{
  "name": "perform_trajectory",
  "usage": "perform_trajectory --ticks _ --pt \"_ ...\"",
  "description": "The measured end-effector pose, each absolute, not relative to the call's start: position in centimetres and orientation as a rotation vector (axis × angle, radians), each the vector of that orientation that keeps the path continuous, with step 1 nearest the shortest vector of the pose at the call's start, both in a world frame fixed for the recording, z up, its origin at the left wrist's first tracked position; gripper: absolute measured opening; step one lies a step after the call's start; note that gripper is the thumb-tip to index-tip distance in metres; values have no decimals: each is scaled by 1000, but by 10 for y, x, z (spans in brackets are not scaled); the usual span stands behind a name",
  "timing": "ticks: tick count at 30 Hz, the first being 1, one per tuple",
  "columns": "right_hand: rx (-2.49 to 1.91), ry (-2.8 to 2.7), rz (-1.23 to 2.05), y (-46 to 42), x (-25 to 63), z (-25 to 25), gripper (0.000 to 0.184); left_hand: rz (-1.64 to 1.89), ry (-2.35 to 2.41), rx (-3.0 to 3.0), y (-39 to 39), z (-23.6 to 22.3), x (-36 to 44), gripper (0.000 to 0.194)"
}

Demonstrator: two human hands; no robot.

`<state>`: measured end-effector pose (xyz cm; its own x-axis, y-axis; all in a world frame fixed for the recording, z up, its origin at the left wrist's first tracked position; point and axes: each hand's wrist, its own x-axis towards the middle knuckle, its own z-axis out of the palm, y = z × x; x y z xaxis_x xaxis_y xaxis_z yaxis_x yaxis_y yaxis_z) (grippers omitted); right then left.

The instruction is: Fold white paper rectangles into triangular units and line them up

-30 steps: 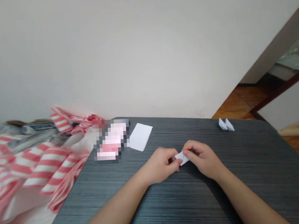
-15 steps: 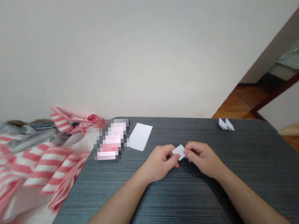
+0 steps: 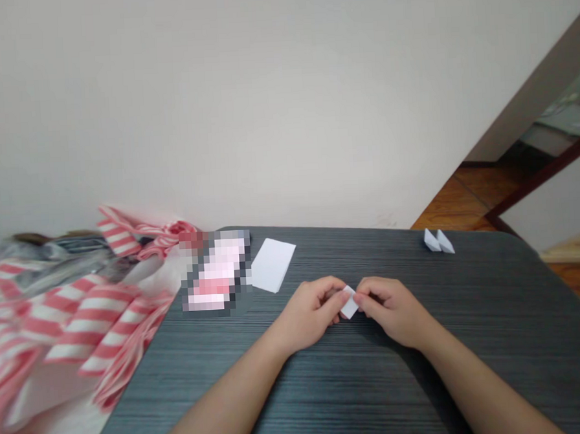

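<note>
A small folded piece of white paper is held between my two hands, just above the dark table. My left hand pinches its left side, thumb on top and fingers curled behind. At the right corner, my right hand grips it between thumb and fingertips. Parts of the paper are covered by both thumbs. Farther off, a stack of white paper sheets lies to the left of my hands. Two small folded paper shapes stand side by side near the table's far right edge.
A blurred-out flat object, pinkish with a dark border, lies at the table's left edge. Beyond that edge is a heap of red-and-white striped cloth. A pale wall rises behind the table, with a doorway and tiled floor at right.
The folded paper has turned in my fingers and shows a smaller face, slightly lower. My left thumb has shifted upward on it, and my hands are a little closer together.
</note>
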<state>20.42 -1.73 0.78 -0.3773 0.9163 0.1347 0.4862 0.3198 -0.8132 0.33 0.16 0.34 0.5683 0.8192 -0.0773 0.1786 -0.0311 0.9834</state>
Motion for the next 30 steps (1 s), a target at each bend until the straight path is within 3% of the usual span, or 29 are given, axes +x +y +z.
perform_trajectory --ticks 30 --pt "-1322 -1890 915 -18 207 5 27 660 902 1503 3 0 6 27"
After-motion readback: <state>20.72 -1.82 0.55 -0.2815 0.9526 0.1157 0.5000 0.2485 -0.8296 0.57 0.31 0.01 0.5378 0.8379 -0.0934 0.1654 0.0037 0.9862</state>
